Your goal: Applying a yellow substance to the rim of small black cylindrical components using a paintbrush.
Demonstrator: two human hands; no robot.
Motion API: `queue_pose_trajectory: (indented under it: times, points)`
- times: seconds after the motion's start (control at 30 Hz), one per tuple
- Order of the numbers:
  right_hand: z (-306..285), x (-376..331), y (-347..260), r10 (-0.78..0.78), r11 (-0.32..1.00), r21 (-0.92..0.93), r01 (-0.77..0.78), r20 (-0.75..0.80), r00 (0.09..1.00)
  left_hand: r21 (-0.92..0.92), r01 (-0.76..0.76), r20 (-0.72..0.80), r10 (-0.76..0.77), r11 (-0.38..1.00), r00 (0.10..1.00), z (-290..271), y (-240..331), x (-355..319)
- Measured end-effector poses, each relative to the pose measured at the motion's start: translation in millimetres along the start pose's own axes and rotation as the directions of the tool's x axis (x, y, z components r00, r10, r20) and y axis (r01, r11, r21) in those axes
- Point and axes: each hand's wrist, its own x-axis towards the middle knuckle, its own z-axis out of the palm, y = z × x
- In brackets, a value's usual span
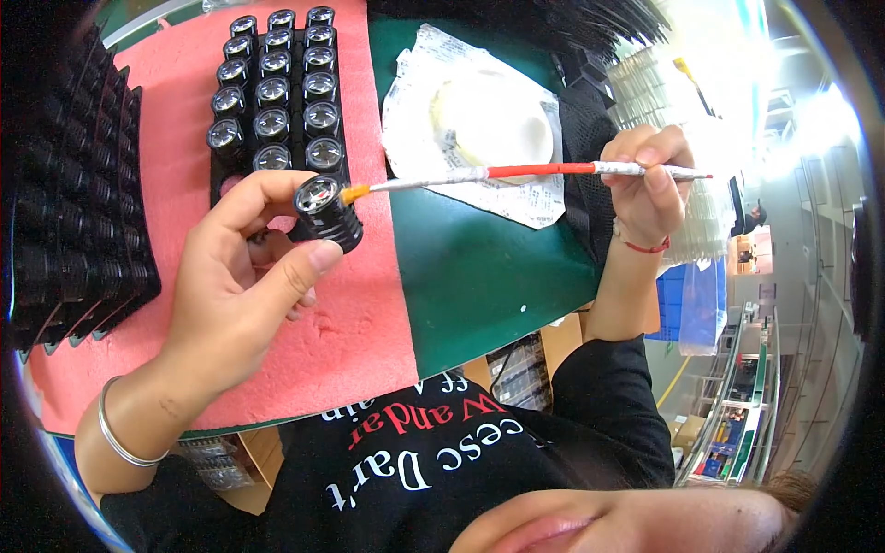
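Observation:
My left hand (230, 286) grips a short black ribbed cylinder (334, 224) with a clear lens in its top, like a flashlight head. Its thumb and fingers close around the sides, lens tilted up. My right hand (650, 180) pinches a thin brush (539, 170) near the far end of its handle, which is red in the middle and wrapped in white. The brush's orange-yellow tip meets the right rim of the lens; whether it touches the glass I cannot tell. Just beyond my left hand, several similar lens-topped cylinders (274, 90) stand in rows on a black holder.
Pink foam matting (359, 323) covers the left of the green table (498, 286). Stacked black racks (83, 184) rise at the left. A white dish (502, 115) rests on printed paper (406, 120). Black mesh material (590, 138) and bundled clear strips (701, 221) lie at the right.

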Motion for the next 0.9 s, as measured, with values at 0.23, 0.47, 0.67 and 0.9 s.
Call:
queue_pose_trajectory:
  times: [0.23, 0.47, 0.67, 0.9]
  points:
    - [-3.6, -3.2, 3.6, -0.019, 0.969, 0.245, 0.032, -0.057, 0.998, -0.051, 0.000, 0.006, 0.000, 0.999, 1.000, -0.1, 1.5, 1.2]
    - [6.5, -2.9, 5.3, -0.045, 0.989, 0.140, 0.039, 0.045, 0.998, -0.010, -0.029, -0.001, 0.029, 1.000, 1.000, -1.0, -3.3, 2.8]
    - [4.4, -5.9, 5.7, -0.005, 0.995, 0.096, 0.005, 0.002, 1.000, 0.019, -0.036, 0.005, 0.036, 0.999, 0.999, -0.2, -0.8, 3.0]
    - [3.1, -6.3, 6.5, 0.033, 0.988, 0.152, -0.020, -0.086, 0.996, -0.002, -0.032, 0.016, 0.032, 0.999, 0.999, 0.7, -1.7, 2.9]
